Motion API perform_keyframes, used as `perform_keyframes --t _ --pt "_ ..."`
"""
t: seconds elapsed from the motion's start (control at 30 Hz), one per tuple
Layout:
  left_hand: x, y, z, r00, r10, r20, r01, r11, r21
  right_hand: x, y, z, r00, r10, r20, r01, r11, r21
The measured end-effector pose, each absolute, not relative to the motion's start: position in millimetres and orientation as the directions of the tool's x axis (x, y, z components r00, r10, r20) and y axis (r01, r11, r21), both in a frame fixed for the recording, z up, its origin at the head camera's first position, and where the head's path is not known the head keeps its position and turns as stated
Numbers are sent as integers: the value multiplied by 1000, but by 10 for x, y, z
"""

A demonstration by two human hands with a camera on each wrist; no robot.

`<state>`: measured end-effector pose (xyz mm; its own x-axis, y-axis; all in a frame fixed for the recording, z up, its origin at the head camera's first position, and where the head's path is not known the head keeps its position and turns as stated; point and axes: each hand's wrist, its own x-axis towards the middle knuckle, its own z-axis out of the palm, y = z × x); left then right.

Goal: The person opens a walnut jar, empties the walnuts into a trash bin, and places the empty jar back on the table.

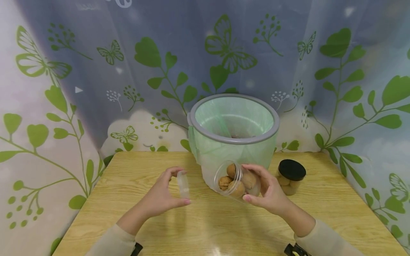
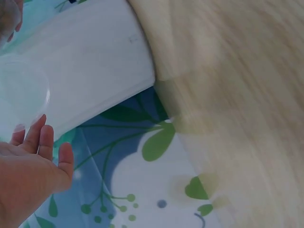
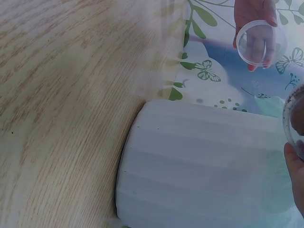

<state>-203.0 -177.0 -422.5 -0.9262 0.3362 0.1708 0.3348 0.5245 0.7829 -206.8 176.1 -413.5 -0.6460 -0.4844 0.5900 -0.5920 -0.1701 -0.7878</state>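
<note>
My left hand (image 1: 157,197) pinches a round clear plastic lid (image 1: 183,185) on its edge, thumb below and fingers above. In the right wrist view the same lid (image 3: 243,45) shows as a see-through disc. My right hand (image 1: 272,193) grips a clear plastic jar (image 1: 238,179), tilted with its uncovered mouth toward the left. Several brown walnuts (image 1: 236,189) lie inside it. Lid and jar are apart, both held above the table in front of the bin. Only a slice of the jar (image 3: 286,116) enters the right wrist view.
A round bin (image 1: 208,172) with a grey rim and a pale green bag liner stands behind the hands; something dark lies low inside. Right of it stands a second jar (image 1: 289,186) with a black lid (image 1: 292,170). A patterned curtain (image 1: 179,46) borders the wooden table (image 1: 144,163).
</note>
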Motion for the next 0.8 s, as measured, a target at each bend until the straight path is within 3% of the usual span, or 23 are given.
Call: perform_keyframes --t 0.33,0.8 --pt "-2045 -1867 -4356 -941 312 132 299 580 758 -2100 1766 -4167 -597 -483 641 -633 -208 -746" --pt "-2056 -2009 -4471 -938 317 143 313 592 743 -2077 1793 -4146 -635 -477 608 -610 -173 -773"
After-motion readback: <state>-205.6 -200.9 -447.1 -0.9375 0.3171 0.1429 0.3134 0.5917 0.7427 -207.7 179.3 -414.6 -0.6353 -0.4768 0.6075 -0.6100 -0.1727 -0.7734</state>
